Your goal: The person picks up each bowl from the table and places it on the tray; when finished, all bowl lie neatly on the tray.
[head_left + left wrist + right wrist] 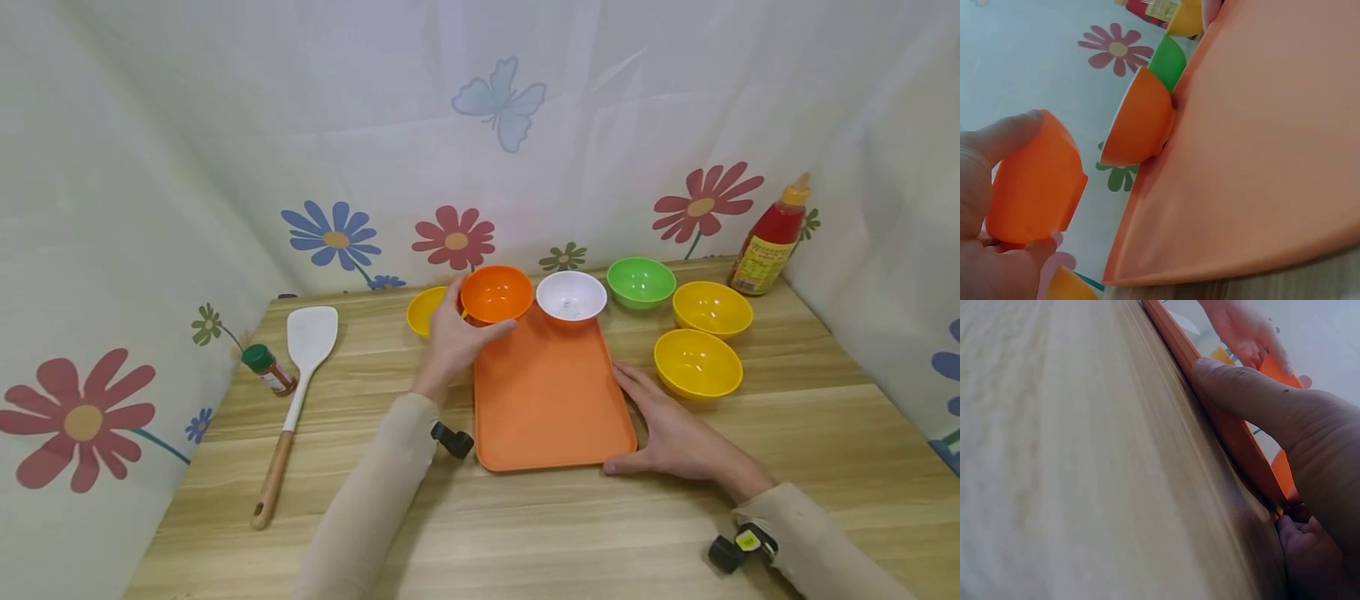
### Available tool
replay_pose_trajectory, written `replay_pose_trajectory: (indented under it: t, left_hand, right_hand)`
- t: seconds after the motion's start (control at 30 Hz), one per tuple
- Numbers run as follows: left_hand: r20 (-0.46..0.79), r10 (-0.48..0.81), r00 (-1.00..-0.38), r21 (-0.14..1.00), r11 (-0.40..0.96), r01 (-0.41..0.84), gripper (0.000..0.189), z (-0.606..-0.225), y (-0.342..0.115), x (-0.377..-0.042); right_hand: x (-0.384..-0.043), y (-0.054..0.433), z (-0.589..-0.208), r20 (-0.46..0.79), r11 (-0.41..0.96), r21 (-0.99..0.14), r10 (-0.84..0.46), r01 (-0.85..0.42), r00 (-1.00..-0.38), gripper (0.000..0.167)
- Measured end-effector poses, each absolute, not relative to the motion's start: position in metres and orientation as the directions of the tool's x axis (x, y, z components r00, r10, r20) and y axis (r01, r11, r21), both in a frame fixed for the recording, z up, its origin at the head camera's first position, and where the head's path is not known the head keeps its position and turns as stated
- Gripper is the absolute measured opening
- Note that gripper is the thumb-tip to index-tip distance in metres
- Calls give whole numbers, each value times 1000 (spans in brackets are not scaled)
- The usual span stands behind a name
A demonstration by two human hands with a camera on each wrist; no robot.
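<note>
My left hand (457, 337) holds an orange bowl (497, 293) by its side, thumb on the near side. In the left wrist view this orange bowl (1038, 181) is tipped and raised beside the tray's far end. The orange tray (555, 400) lies on the table, and my right hand (667, 429) grips its near right corner, with the thumb (1241, 390) along the near rim and the fingers at the right side. At the tray's far end sits a bowl (572, 293), white inside and orange outside. A yellow bowl (424, 312) stands partly hidden behind my left hand.
Right of the tray stand a green bowl (641, 282) and two yellow bowls, one far (712, 308) and one nearer (697, 363). A red sauce bottle (767, 242) is at the far right corner. On the left lie a white spatula (302, 375) and a green-capped spice jar (268, 369).
</note>
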State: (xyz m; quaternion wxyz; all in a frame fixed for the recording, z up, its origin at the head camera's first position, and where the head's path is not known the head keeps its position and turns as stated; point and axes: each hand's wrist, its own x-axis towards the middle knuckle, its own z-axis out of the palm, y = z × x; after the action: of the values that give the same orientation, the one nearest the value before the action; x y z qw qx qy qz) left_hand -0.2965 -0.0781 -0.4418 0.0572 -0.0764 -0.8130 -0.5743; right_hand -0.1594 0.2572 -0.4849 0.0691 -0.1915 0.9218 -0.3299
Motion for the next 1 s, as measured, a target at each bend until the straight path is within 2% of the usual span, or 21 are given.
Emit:
replay_pose_trajectory:
  t: [0.37, 1.0]
  left_hand:
    - [169, 80, -982, 909, 372, 187, 114, -449, -64, -303]
    - [152, 72, -986, 892, 420, 168, 112, -460, -64, -314]
  right_hand:
    - [-162, 256, -487, -19, 706, -646, -394, -289, -919, 148]
    - [-162, 257, -487, -32, 707, -650, -391, -278, -920, 148]
